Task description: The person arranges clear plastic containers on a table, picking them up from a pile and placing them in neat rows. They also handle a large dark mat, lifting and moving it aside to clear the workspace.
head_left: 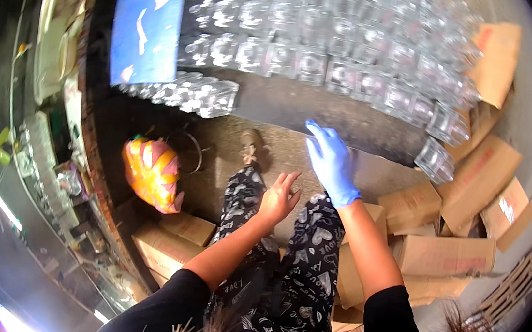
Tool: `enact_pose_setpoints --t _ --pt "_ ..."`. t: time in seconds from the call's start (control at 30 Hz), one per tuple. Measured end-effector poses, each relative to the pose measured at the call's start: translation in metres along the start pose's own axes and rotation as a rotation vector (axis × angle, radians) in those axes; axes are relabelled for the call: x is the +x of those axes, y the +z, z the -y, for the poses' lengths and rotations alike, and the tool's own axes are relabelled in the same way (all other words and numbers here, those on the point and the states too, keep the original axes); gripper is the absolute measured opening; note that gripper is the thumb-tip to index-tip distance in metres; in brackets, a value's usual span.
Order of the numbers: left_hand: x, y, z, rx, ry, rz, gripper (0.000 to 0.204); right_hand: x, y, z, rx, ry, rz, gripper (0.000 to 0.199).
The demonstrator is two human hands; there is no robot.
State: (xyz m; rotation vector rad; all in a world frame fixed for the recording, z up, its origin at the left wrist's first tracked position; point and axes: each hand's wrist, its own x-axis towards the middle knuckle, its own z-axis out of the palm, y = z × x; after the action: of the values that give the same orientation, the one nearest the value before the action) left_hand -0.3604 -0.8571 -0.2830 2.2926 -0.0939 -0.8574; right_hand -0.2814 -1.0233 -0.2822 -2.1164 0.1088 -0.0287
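My right hand [333,165] wears a blue glove. It is stretched out near the front edge of a dark work table [286,101], with nothing seen in it. My left hand [280,200] is bare and hovers over my lap, its fingers loosely apart and holding nothing. Beyond the hands, rows of clear glass vessels [310,63] cover the far part of the table, slightly blurred. Two more glasses stand at the right end, and one of them [436,160] sits close to the front corner.
A blue board [149,25] lies at the far left over several glasses [186,91]. Cardboard boxes [446,255] pile up on the right, with more boxes [168,247] at the lower left. An orange and pink bag [152,173] rests on the left.
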Motion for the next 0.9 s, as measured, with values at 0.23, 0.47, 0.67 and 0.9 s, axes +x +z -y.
enact_pose_setpoints --t 0.23,0.47,0.67,0.9 --pt "-0.042 -0.090 0.102 -0.051 -0.122 -0.142 0.046 0.078 0.180 0.085 0.065 -0.281 0.118 0.052" --pt "-0.029 -0.143 0.130 -0.167 -0.123 -0.274 0.041 0.100 0.282 0.073 -0.125 -0.165 0.109 0.012" --pt "0.024 -0.157 0.078 -0.178 0.018 -0.372 0.032 0.025 0.145 0.051 0.372 0.200 0.212 0.022" --pt "0.083 -0.081 -0.052 -0.125 0.273 -0.127 0.030 -0.095 -0.050 -0.013 -0.052 0.144 -0.087 0.019"
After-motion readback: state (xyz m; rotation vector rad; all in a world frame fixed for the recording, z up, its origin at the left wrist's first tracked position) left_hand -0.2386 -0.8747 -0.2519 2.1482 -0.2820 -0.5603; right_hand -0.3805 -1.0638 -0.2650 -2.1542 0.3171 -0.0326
